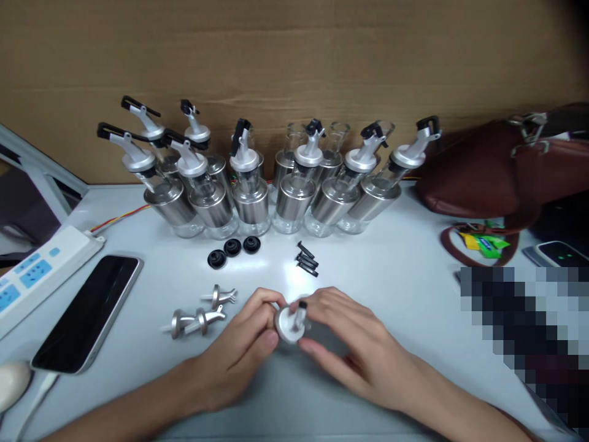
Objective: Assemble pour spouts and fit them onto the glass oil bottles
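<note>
My left hand [246,341] pinches a silver bottle pourer [289,325] by its round cap, just above the table. The pourer's spout has a black tip and points up toward me. My right hand [354,344] is closed around its right side, with the thumb by the cap's edge and the index finger behind the spout; motion blurs this contact. Left of my hands lie several silver pourers without levers [201,320]. Beyond them sit 3 black rubber stoppers [232,247]. Several small black levers [307,261] lie ahead of my hands.
Glass bottles with steel bands [251,202], many topped with pourers, stand in rows against a cardboard wall [294,61]. On the left are a phone [89,313] and a power strip [41,264]. A brown leather bag [488,166] and small wrappers [488,244] are on the right.
</note>
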The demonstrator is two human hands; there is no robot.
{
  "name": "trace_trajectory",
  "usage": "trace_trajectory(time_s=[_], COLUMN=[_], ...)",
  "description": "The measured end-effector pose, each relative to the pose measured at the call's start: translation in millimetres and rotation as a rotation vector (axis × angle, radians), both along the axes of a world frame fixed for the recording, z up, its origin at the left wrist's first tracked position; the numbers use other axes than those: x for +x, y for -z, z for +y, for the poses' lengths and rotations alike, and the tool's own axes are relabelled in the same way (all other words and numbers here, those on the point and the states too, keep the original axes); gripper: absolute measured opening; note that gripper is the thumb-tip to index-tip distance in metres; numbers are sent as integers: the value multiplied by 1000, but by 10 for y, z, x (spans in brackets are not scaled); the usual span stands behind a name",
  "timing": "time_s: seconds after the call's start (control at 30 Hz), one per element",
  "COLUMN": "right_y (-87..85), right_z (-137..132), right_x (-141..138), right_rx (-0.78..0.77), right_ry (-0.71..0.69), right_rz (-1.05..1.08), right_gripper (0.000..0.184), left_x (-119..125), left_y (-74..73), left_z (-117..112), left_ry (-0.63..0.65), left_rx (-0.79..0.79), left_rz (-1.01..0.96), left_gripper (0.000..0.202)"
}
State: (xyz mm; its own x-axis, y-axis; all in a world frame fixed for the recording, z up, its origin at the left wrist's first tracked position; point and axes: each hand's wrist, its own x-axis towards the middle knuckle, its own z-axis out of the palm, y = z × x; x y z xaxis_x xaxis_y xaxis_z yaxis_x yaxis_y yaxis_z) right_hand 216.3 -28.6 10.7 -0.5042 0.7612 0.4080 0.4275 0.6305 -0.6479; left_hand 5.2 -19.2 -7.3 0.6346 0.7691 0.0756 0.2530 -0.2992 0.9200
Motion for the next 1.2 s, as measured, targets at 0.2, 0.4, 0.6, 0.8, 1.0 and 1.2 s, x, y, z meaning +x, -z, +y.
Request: trace_trajectory(time_s=[0.2, 0.4, 0.6, 0.8, 1.0, 1.2], right_y=[21, 10, 56, 94, 63, 71], right_z=[47, 34, 50, 58, 61, 154], right_x=[15, -31, -11, -8, 5, 138], right_rx=[-38, -43, 23, 57, 76, 115], right_ry=[-10, -86, -69, -103, -92, 165], right_rz=[-60, -151, -174, -216, -243, -436], right_gripper=[14, 17, 18, 16, 18, 16], left_x=[27, 25, 20, 27, 1, -14], left_y=[108, 203, 144, 145, 138, 223], left_z=[-33, -34, 26, 0, 25, -3], left_ry=[-91, -198, -139, -139, -89, -55], left_rx=[66, -110, 39, 91, 104, 124], left_rz=[-112, -170, -192, -180, -29, -107], left_gripper=[14, 21, 18, 22, 30, 35])
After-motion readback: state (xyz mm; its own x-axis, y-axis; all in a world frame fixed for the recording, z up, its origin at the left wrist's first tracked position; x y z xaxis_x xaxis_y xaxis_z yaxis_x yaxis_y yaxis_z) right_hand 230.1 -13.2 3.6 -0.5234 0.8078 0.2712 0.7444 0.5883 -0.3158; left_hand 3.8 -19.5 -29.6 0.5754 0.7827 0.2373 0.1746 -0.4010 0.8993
